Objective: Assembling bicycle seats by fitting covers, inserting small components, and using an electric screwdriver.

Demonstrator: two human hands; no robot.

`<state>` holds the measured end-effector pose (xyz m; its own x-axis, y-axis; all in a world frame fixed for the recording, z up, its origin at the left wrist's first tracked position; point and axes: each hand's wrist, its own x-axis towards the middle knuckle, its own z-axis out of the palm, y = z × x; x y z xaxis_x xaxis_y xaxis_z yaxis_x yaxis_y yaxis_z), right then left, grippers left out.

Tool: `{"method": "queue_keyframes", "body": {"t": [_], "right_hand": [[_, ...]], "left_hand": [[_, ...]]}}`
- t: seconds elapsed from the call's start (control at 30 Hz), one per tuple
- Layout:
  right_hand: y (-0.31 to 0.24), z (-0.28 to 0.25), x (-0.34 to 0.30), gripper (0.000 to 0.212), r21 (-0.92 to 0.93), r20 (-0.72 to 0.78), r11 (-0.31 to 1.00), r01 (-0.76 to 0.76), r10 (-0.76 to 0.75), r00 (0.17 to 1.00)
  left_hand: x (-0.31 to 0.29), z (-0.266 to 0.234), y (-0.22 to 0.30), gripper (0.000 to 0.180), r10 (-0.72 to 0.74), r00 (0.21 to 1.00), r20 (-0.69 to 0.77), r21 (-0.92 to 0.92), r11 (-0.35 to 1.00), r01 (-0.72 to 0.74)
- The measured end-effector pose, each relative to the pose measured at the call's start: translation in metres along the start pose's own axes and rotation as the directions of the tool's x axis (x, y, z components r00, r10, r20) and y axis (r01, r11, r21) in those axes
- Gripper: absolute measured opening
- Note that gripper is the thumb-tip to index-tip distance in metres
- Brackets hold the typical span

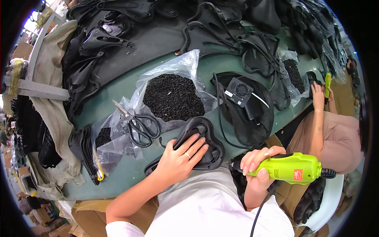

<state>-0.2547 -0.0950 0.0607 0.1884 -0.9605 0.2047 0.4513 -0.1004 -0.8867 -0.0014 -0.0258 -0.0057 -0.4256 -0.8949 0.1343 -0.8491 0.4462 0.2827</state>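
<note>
My left hand (182,157) lies across the hollow underside of a black bicycle saddle (216,149), holding it at the near table edge against my white shirt. Its fingers reach over the inside of the shell; the thumb is hidden. In my right hand (258,164) is a lime-green electric screwdriver (294,168), held roughly level to the right of the saddle, apart from it. The screwdriver's tip points left and is partly hidden by my fingers. Beyond the saddle, a clear plastic bag (188,61) lies open around a heap of small black screws (173,96).
Black-handled scissors (139,127) lie left of the screws. A black power unit (239,93) with cable sits in a mesh basket (264,118). Stacked black saddle parts (85,152) stand left; more shells (209,37) lie behind. At right, a co-worker's hand (317,94) works beside another green screwdriver (327,85).
</note>
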Motion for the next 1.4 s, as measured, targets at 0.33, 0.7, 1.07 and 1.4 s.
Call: {"method": "queue_keyframes", "body": {"t": [0.33, 0.7, 1.07, 1.4], "right_hand": [[0.004, 0.003, 0.009, 0.045, -0.076, 0.135, 0.978, 0.194, -0.182, 0.974], [0.026, 0.019, 0.025, 0.056, 0.122, 0.411, 0.942, 0.314, -0.336, 0.847], [0.053, 0.042, 0.039, 0.060, 0.065, 0.559, 0.942, 0.330, -0.308, 0.770], [0.062, 0.067, 0.052, 0.052, -0.019, 0.658, 0.946, 0.325, -0.233, 0.716]], "left_hand": [[-0.019, -0.031, 0.019, 0.064, -0.110, 0.986, 0.125, -0.032, 0.993, 0.115], [-0.023, -0.005, 0.014, 0.051, -0.081, 0.995, -0.055, -0.060, 0.995, 0.077], [-0.029, -0.002, 0.011, 0.047, -0.099, 0.992, -0.073, -0.051, 0.994, 0.095], [-0.035, -0.001, 0.011, 0.045, -0.095, 0.992, -0.083, -0.083, 0.993, 0.088]]}}
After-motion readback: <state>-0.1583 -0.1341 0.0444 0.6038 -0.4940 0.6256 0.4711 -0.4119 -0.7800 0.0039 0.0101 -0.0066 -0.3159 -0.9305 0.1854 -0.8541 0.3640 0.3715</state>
